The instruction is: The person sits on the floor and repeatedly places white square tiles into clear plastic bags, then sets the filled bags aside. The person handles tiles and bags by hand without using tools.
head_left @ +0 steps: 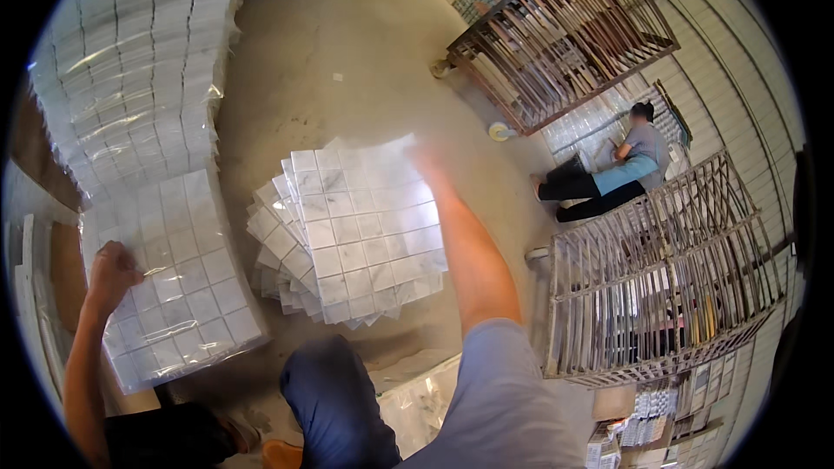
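Note:
White marble-look mosaic tile sheets lie in a fanned stack (365,234) on the floor in front of me. My right hand (427,163) reaches to the far right edge of the top sheet. Motion smears its fingers, and I cannot tell whether they grip the sheet. On my left is another pile of tile sheets (195,247), glossy as if covered by clear film. My left hand (113,280) rests at that pile's left side with curled fingers drawn together. Whatever is between those fingertips is hidden.
A tall stack of plastic-lined sheets (148,61) rises at the far left. Two metal slatted crates (565,35) stand on the right, and a person (638,152) sits between them. My knee (334,395) is close to the fanned stack. More tiles (421,408) lie near my right arm.

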The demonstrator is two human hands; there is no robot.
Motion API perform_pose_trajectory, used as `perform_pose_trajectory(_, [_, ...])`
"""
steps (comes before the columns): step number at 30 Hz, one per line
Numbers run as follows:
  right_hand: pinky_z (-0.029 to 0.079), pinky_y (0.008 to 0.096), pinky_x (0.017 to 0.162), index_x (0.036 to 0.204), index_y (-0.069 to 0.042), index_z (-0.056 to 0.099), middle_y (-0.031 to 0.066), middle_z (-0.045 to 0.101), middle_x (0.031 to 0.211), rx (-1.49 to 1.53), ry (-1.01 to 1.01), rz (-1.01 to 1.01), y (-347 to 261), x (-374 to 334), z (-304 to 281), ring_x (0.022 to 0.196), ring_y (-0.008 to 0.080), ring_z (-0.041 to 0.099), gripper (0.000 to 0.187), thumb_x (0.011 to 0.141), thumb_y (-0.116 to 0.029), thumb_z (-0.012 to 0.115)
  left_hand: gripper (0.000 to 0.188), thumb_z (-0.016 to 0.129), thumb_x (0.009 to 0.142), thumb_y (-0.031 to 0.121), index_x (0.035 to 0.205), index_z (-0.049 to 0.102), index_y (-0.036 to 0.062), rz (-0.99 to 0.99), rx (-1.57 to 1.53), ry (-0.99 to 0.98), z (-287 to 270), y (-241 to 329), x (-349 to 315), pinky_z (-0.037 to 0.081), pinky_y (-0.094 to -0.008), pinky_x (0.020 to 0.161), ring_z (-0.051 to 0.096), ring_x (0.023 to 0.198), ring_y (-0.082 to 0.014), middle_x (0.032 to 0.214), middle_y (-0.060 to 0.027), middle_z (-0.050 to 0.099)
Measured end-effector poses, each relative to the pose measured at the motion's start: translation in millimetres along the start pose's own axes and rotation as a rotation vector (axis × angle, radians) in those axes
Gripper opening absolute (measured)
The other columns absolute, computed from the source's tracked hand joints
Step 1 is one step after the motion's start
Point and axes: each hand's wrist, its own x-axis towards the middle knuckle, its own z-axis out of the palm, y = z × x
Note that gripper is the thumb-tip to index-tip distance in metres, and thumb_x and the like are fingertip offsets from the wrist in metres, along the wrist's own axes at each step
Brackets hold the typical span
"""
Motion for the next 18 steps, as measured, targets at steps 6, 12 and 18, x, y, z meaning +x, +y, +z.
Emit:
perform_pose_trajectory(6, [0.05,0.0414,0.076,0.096,0.0,0.07,0.0232,0.068,0.085,0.226,0.064,-0.066,-17,-30,-38,0.083,0.0339,0.067,0.032,0.075,-0.023,0.067,0.027,0.077,0.056,0.003,0.074,0.056,0.0019,0.17,0.164,0.03,8,10,-2,0.046,-0.0426,0.073,0.056,0.084,-0.0351,0.084,-0.0159,0.057])
perform_pose_trajectory(12, [0.048,0.0321,0.074,0.094,0.007,0.068,0.007,0.067,0.086,0.414,0.128,-0.102,-72,-98,-151,0.078,0.0169,0.061,0.031,0.078,-0.019,0.074,0.024,0.064,0.073,0.023,0.07,0.063,-0.001,0.239,0.404,-0.079,5,14,4,0.047,-0.046,0.077,0.057,0.089,-0.0364,0.083,-0.0209,0.06])
perform_pose_trajectory(18, [0.046,0.0237,0.075,0.102,0.006,0.067,0.0049,0.067,0.09,0.736,0.013,-0.279,-159,-196,-259,0.078,0.0102,0.06,0.023,0.084,-0.009,0.069,0.026,0.062,0.083,0.026,0.088,0.066,0.0006,0.208,0.376,-0.047,-1,26,-9,0.048,-0.0448,0.087,0.059,0.104,-0.0372,0.102,-0.0216,0.063])
